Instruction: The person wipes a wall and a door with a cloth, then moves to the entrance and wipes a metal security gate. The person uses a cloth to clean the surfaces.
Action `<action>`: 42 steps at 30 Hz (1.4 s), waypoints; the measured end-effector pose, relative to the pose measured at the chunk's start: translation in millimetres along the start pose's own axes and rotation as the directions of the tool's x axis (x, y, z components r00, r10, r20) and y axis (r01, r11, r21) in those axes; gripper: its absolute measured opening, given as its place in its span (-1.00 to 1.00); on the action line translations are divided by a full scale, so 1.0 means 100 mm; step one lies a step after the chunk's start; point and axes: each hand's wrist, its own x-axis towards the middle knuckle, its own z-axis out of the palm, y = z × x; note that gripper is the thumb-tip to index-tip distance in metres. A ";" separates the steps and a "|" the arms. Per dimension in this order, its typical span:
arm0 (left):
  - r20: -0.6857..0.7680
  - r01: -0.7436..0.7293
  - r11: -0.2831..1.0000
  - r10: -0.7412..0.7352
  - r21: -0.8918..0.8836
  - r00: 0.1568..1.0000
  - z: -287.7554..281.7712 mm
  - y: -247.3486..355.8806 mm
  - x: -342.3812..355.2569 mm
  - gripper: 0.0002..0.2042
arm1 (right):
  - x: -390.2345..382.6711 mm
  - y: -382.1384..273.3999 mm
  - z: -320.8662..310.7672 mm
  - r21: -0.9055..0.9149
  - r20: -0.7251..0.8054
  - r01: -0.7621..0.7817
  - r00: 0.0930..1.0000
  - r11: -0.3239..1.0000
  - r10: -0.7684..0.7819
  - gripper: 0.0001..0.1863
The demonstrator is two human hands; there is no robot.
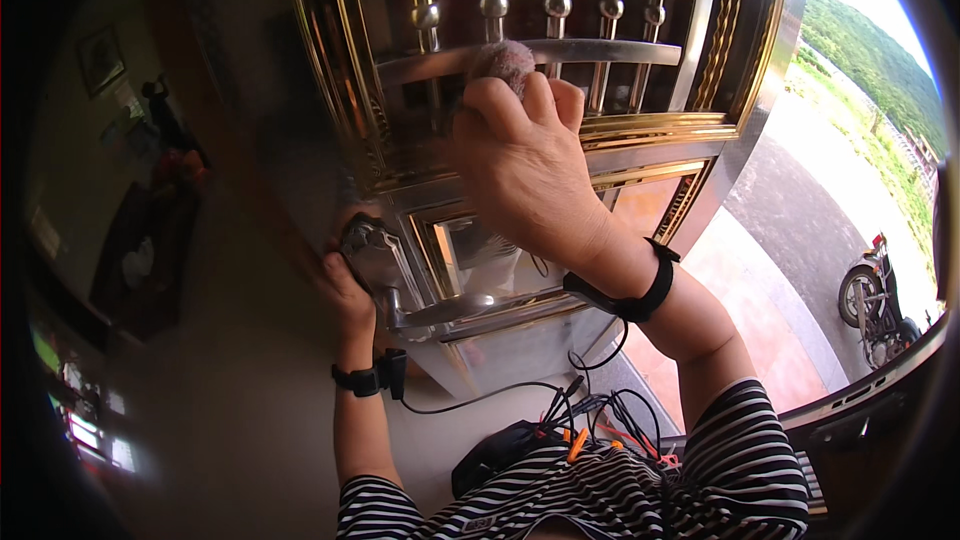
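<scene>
A metal door (pixel 440 195) with gold-coloured trim and a barred upper panel stands in front of me. My right hand (pixel 525 155) is closed around a bunched, fuzzy pinkish-grey cloth (pixel 512 62). The cloth is against the lower curved crossbar (pixel 600 52), among upright bars with round knobs. Lower down, my left hand (pixel 348 285) grips the door's edge beside the lock plate (pixel 375 255); some of its fingers are hidden behind the edge. From that plate a lever handle (pixel 445 310) sticks out to the right, below my right forearm.
Black cables (pixel 590 400) run from my wrist straps to a black pouch (pixel 490 455) at my waist. Pale floor (pixel 255 420) lies inside at left, with dim furniture beyond. Outside at right are pink tiles (pixel 730 330), a road and a parked motorcycle (pixel 875 305).
</scene>
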 end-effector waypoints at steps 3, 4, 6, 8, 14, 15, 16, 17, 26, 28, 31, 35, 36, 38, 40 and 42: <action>0.001 -0.053 0.997 0.053 0.059 0.999 -0.02 0.10 0.02 -0.34 | -0.11 -0.03 0.01 -0.078 -0.228 0.056 0.971 0.995 -0.073 -0.73; -0.010 -0.055 0.997 0.056 0.050 0.998 -0.02 0.11 0.02 -0.33 | -0.12 -0.05 0.02 -0.052 -0.174 0.067 0.982 0.996 -0.076 -0.73; 0.012 -0.031 0.999 0.032 -0.031 0.999 0.00 0.10 0.01 -0.32 | -0.10 -0.10 0.04 -0.100 -0.268 0.157 0.947 0.983 -0.178 -0.73; 0.012 -0.034 0.999 0.034 -0.019 0.999 0.00 0.04 0.00 -0.33 | -0.01 -0.15 0.05 -0.015 -0.070 0.147 0.987 0.989 -0.148 -0.75; 0.095 0.103 0.995 -0.103 0.004 0.990 -0.05 -0.12 -0.03 -0.31 | 0.33 -0.27 0.05 0.016 0.044 0.071 0.996 0.997 -0.071 -0.86; 0.113 0.137 0.990 -0.132 -0.032 0.985 -0.05 -0.12 -0.04 -0.31 | 0.33 -0.27 0.05 0.010 -0.011 0.087 0.996 0.996 -0.087 -0.85; 0.096 0.107 0.993 -0.103 -0.041 0.990 -0.03 -0.12 -0.03 -0.34 | 0.31 -0.25 0.05 -0.006 -0.034 0.085 0.996 0.996 -0.085 -0.85; 0.079 0.077 0.996 -0.073 -0.050 0.994 -0.03 -0.11 -0.03 -0.36 | 0.26 -0.24 0.05 -0.042 -0.019 0.084 0.996 0.996 -0.085 -0.83; 0.164 0.083 0.984 -0.057 -0.156 0.985 -0.08 -0.21 -0.01 -0.32 | -0.82 0.66 -0.07 -0.279 -0.225 -0.015 0.973 0.960 -0.050 -0.65; 0.153 0.093 0.978 -0.065 -0.185 0.986 -0.06 -0.22 -0.02 -0.33 | -1.14 1.01 -0.14 -0.362 -0.268 -0.131 0.963 0.923 0.031 -0.57; 0.053 0.034 0.984 -0.025 -0.175 0.998 0.01 -0.16 -0.02 -0.42 | -1.48 1.47 -0.25 -0.403 -0.359 -0.387 0.901 0.829 0.246 -0.59; -0.004 0.021 0.994 -0.022 -0.105 1.000 0.03 -0.04 0.01 -0.43 | -1.49 1.66 -0.34 -0.323 -0.485 -0.595 0.772 0.736 0.411 -0.71; 0.041 0.038 0.991 -0.033 -0.130 0.999 0.01 -0.02 0.01 -0.43 | -1.44 1.60 -0.35 -0.302 -0.521 -0.621 0.743 0.723 0.421 -0.76; 0.055 0.068 0.994 -0.064 -0.081 0.996 -0.02 0.03 0.00 -0.41 | -1.28 1.41 -0.30 -0.254 -0.506 -0.546 0.778 0.798 0.372 -0.79; 0.104 0.089 0.989 -0.077 -0.120 0.992 -0.03 0.07 0.00 -0.33 | -1.15 1.08 -0.18 -0.227 -0.470 -0.448 0.828 0.865 0.306 -0.80; 0.080 0.048 0.992 -0.038 -0.119 0.996 -0.02 0.12 0.02 -0.32 | -1.05 0.69 -0.04 -0.199 -0.338 -0.327 0.908 0.924 0.248 -0.73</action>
